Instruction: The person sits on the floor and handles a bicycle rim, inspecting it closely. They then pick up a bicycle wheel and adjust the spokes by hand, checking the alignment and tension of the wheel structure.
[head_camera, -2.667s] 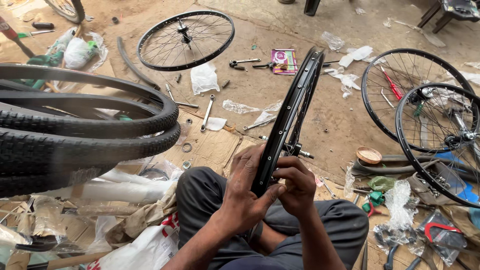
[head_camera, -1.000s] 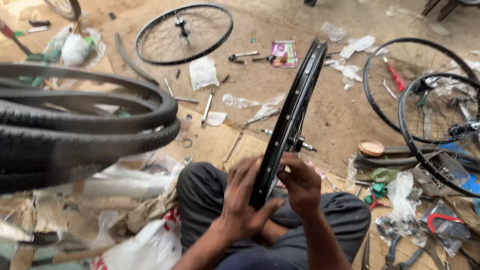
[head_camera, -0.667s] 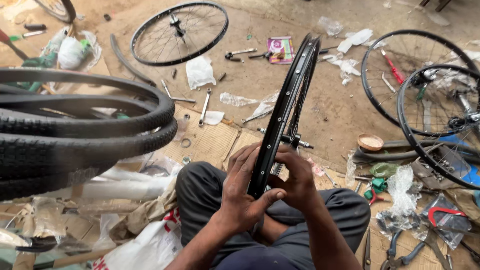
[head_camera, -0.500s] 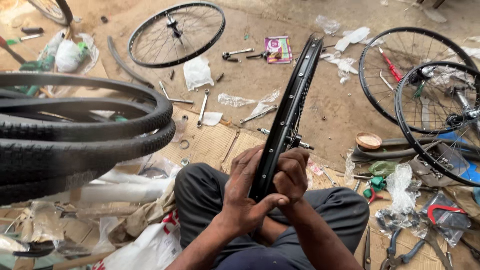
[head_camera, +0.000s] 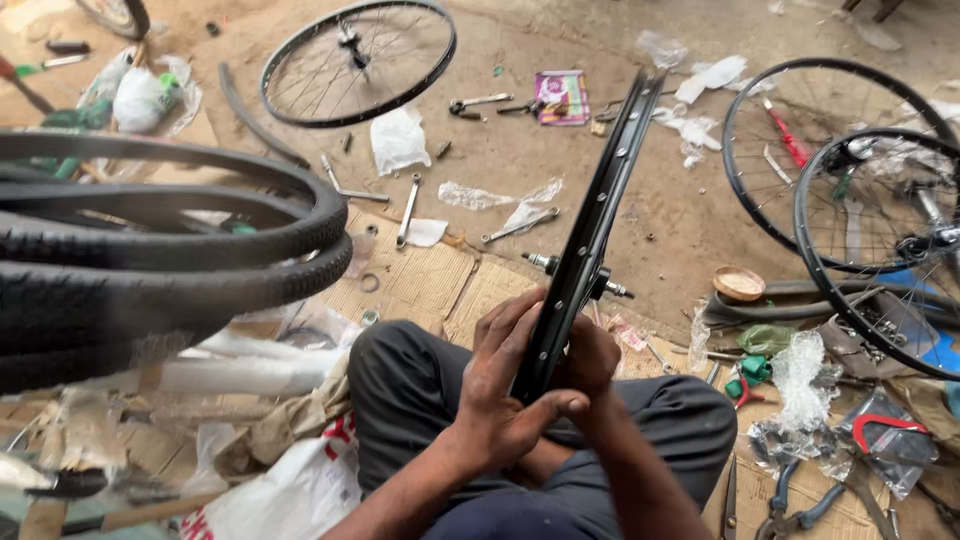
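Black wheel rim (head_camera: 585, 235) upright at frame centre, edge-on.
Clasped low by left hand (head_camera: 510, 385) and right hand (head_camera: 588, 355), steadied over lap.

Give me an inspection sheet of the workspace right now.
Surface: dirt floor with flattened cardboard under the seated person.
Job's things: black rim with hub axle, held upright on the lap.
Clutter: spanners, plastic scraps, pliers, small bowl.
Grippers: left hand and right hand clasp the rim's lower edge.
Cables: nothing seen.
Surroundings: stacked tyres at left, spoked wheels lying around.
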